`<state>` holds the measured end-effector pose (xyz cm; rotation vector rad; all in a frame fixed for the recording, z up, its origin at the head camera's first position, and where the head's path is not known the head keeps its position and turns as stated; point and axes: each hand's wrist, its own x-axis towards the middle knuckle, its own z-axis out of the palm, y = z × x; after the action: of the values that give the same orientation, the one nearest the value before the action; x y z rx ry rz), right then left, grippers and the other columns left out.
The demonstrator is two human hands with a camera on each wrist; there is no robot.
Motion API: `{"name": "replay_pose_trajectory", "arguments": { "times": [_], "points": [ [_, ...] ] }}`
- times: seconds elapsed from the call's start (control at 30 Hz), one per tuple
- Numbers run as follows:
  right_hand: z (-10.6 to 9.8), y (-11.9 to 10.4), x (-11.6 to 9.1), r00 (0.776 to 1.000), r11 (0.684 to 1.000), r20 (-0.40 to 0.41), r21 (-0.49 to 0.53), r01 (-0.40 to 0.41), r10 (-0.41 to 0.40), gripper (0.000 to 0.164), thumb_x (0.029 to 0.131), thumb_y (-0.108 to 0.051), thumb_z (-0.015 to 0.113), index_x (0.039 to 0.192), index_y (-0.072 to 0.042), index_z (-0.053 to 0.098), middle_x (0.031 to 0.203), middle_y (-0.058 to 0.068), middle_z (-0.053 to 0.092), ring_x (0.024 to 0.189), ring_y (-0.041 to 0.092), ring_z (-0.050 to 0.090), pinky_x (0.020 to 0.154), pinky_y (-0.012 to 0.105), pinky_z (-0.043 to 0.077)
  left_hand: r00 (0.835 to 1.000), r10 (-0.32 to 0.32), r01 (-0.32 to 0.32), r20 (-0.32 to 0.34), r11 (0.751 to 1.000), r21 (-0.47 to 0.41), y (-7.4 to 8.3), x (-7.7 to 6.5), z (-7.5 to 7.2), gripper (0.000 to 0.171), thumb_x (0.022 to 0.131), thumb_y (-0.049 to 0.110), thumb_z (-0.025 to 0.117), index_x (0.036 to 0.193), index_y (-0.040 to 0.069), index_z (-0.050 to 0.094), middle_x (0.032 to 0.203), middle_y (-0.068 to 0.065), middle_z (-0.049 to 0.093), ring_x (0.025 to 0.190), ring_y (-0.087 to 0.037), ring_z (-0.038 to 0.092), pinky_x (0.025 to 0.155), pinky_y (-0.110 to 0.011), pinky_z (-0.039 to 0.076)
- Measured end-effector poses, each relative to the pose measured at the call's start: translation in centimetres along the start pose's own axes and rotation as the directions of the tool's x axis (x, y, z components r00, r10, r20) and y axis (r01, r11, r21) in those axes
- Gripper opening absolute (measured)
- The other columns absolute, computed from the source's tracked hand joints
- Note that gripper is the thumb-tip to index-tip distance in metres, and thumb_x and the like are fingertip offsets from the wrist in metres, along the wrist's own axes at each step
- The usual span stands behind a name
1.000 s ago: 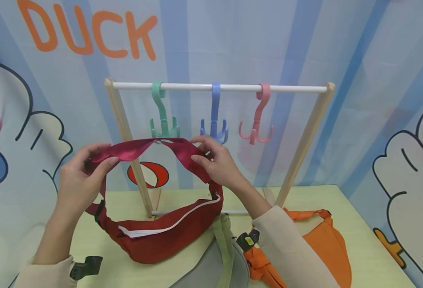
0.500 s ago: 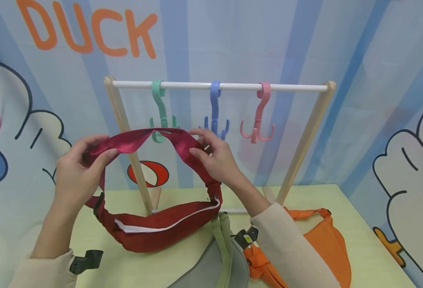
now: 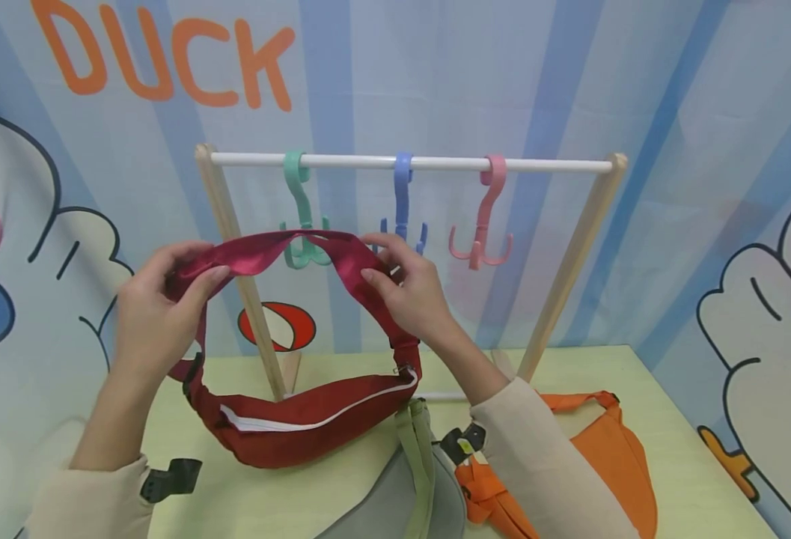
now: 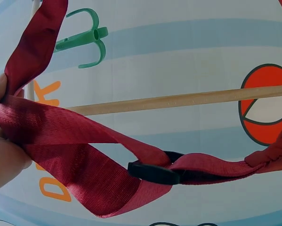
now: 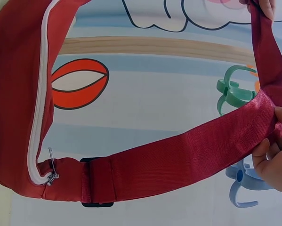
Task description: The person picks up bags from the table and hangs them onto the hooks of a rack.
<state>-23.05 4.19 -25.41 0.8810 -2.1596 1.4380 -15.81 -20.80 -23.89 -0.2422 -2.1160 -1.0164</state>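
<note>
A dark red waist bag (image 3: 314,434) with a white zipper hangs by its strap (image 3: 254,254) between my two hands, above the table. My left hand (image 3: 159,307) pinches the strap's left side, thumb in front. On the right side of the strap, my right hand (image 3: 411,288) grips with thumb and fingers. Behind the raised strap is a green hook (image 3: 297,187), partly covered by it. The blue hook (image 3: 402,198) is close to my right fingertips. In the left wrist view a black buckle (image 4: 155,173) joins the folded strap; the right wrist view shows the zipper pull (image 5: 52,176).
A wooden rack with a white bar (image 3: 355,160) stands at the back and also carries a pink hook (image 3: 481,213). On the table (image 3: 678,449) lie a grey bag (image 3: 382,501) with a green strap and an orange bag (image 3: 617,464), partly under my right forearm.
Both hands have lifted the red waist bag upward, bringing its strap up in front of the green hook. Lately they have shifted slightly right. The other bags lie still.
</note>
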Motion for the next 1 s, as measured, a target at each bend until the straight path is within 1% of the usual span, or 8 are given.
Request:
{"name": "replay_pose_trajectory", "arguments": {
  "times": [0.07, 0.33, 0.47, 0.7, 1.0],
  "points": [
    [-0.1, 0.0, 0.0, 1.0, 1.0, -0.014, -0.005, 0.0, 0.0, 0.035, 0.086, -0.002, 0.061, 0.12, -0.008, 0.055, 0.079, 0.009, 0.059, 0.066, 0.02, 0.056, 0.064, 0.029, 0.05, 1.0, 0.002, -0.002, 0.001, 1.0, 0.001, 0.2, 0.1, 0.1, 0.035, 0.086, 0.018, 0.064, 0.117, 0.001, 0.057, 0.102, -0.015, 0.061, 0.077, 0.002, 0.05, 0.065, -0.007, 0.04],
    [-0.3, -0.2, 0.2, 0.997, 1.0, -0.073, -0.024, 0.003, -0.005, 0.034, 0.086, -0.002, 0.06, 0.119, -0.008, 0.056, 0.077, 0.009, 0.058, 0.065, 0.02, 0.056, 0.064, 0.03, 0.05, 0.998, 0.059, -0.059, -0.009, 0.998, -0.03, 0.3, 0.4, 0.8, 0.033, 0.085, 0.012, 0.065, 0.114, -0.002, 0.058, 0.099, -0.016, 0.062, 0.075, 0.002, 0.05, 0.064, -0.008, 0.04],
    [-0.2, -0.2, 0.2, 0.995, 0.999, -0.104, -0.037, 0.007, -0.011, 0.034, 0.086, -0.001, 0.06, 0.119, -0.007, 0.056, 0.077, 0.009, 0.057, 0.066, 0.02, 0.054, 0.064, 0.029, 0.05, 0.998, 0.069, -0.069, -0.01, 0.997, -0.033, 0.3, 0.5, 1.0, 0.033, 0.084, 0.012, 0.065, 0.113, -0.002, 0.058, 0.099, -0.016, 0.062, 0.075, 0.004, 0.05, 0.064, -0.008, 0.041],
    [0.1, -0.3, 0.4, 0.986, 0.997, -0.16, -0.055, 0.045, -0.053, 0.032, 0.085, 0.001, 0.06, 0.116, -0.004, 0.057, 0.074, 0.01, 0.057, 0.063, 0.02, 0.054, 0.062, 0.029, 0.05, 0.999, 0.054, -0.054, -0.008, 0.998, -0.019, 0.3, 0.6, 1.1, 0.034, 0.085, 0.015, 0.065, 0.114, 0.0, 0.058, 0.1, -0.015, 0.063, 0.078, 0.005, 0.051, 0.066, -0.008, 0.041],
    [0.3, -0.6, 0.8, 0.983, 0.995, -0.171, -0.084, 0.047, -0.061, 0.029, 0.085, 0.002, 0.059, 0.114, -0.003, 0.057, 0.074, 0.011, 0.058, 0.065, 0.02, 0.056, 0.064, 0.029, 0.051, 0.999, 0.04, -0.04, -0.008, 0.999, -0.031, 0.3, 0.7, 1.1, 0.035, 0.085, 0.015, 0.065, 0.115, -0.001, 0.058, 0.101, -0.015, 0.062, 0.079, 0.004, 0.051, 0.066, -0.008, 0.041]
  ]
}}
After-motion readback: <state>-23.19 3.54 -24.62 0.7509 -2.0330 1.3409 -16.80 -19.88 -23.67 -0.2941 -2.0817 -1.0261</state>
